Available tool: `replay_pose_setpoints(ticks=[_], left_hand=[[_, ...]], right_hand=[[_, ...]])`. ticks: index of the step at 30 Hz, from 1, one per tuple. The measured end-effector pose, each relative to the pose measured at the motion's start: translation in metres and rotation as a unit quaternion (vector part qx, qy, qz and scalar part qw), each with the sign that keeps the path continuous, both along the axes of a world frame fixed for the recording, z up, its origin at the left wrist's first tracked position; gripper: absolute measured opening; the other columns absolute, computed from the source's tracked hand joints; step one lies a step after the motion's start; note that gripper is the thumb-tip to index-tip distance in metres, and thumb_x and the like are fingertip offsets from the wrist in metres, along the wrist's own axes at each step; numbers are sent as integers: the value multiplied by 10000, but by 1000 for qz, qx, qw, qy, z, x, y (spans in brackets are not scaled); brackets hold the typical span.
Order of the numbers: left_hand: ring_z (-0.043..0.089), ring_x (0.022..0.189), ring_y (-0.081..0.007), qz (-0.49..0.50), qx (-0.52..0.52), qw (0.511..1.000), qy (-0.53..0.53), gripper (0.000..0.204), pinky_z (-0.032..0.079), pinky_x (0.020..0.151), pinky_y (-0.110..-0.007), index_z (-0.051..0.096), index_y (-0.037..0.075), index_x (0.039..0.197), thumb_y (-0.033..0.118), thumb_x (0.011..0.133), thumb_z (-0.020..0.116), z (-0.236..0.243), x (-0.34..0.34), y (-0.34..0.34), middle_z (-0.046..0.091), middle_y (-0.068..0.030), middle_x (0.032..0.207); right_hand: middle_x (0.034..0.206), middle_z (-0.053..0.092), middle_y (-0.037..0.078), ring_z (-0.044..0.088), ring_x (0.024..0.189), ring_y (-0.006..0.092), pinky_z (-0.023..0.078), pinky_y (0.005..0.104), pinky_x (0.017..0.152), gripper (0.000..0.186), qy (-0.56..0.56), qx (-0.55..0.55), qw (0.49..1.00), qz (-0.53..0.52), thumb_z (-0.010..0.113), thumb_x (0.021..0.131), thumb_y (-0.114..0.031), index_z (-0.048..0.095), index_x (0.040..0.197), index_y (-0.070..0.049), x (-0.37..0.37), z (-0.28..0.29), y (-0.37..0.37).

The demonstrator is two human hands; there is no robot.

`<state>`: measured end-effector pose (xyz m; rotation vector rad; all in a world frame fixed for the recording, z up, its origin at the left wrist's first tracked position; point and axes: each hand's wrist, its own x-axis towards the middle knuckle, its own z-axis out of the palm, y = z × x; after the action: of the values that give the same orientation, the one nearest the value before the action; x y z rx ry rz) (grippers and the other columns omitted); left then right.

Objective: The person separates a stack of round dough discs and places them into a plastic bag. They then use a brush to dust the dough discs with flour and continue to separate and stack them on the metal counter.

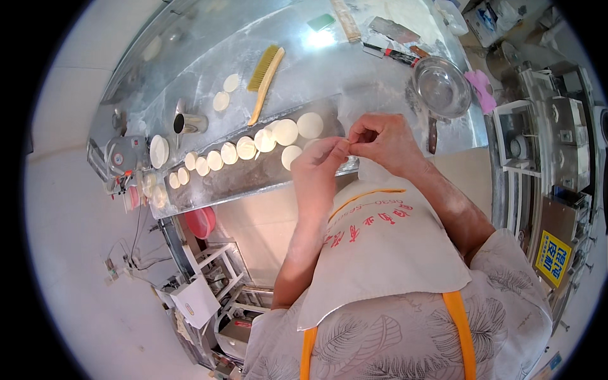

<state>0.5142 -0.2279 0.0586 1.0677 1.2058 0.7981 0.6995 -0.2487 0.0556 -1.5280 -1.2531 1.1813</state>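
Observation:
My left hand (320,161) and my right hand (373,142) meet at the near right end of a dark floured strip (209,187) of the metal worktop. Both have fingers pinched together on something small and pale that I cannot make out, mostly hidden by the fingertips. A row of pale flat dough rounds (246,147) lies along the strip to their left. A larger round (310,125) and another (291,158) lie just beside my left hand. Behind the row a wooden-handled brush (264,82) lies near two more rounds (221,101).
The metal worktop (190,69) holds a steel cup (190,123), a grey appliance (123,155), a steel bowl (442,85), a knife (389,54) and a scraper (392,30). A pink cloth (480,90) is at the right edge, beside steel machines (563,133). A red basin (200,221) sits below.

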Motion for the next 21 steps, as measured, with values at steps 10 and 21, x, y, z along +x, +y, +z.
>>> replay_pose_setpoints(ticks=[10, 21], left_hand=[[656, 859, -98, -6, 41, 999, 14, 143, 522, 809, -249, 793, -26, 1090, 95, 1032, 746, -11, -4, 2, 761, -37, 931], [671, 908, -114, -36, 71, 997, 14, 92, 534, 862, -261, 743, -1, 1101, 66, 1059, 696, -14, -3, 2, 748, -39, 977]], right_hand=[[876, 766, 49, 698, 817, 106, 541, 271, 752, 187, 243, -95, 965, 32, 859, 864, -138, 776, 960, 0, 15, -10, -4], [979, 724, 30, 676, 890, 122, 538, 274, 802, 133, 482, -134, 865, -25, 799, 941, -51, 707, 1037, -54, 8, -46, -8]])
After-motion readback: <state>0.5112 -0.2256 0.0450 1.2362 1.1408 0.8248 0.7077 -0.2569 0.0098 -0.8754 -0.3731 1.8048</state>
